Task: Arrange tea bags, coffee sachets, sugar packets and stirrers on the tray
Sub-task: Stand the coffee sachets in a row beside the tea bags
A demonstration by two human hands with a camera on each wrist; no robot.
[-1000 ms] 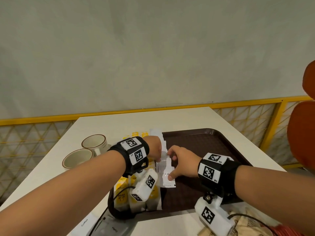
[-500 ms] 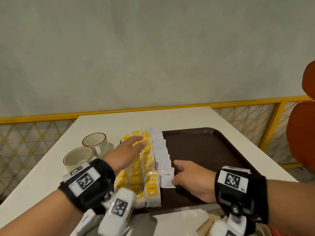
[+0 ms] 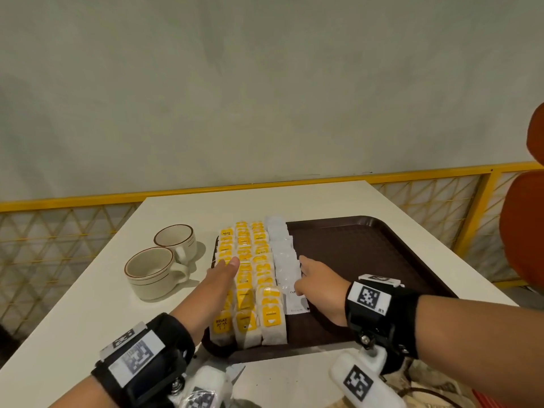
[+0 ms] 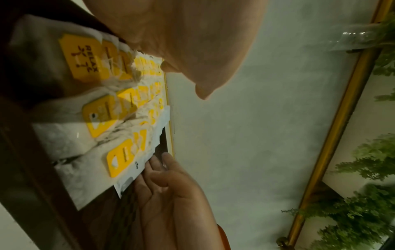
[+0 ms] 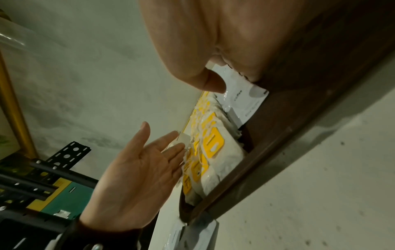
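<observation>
On the tray, the tea bags are touched by the flat, straight-fingered left hand, while the coffee sachets are pressed sideways by the right hand, fingers extended.

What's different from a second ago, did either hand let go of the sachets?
The left hand has left the white coffee sachets and now lies flat along the outer edge of the tea bags. The right hand slid to the sachet row's right side, fingers straight against it. Tray and cups unchanged.

textured matt brown plastic tray, glossy white coffee sachets, fibrous paper tea bags, glazed ceramic cups
</observation>
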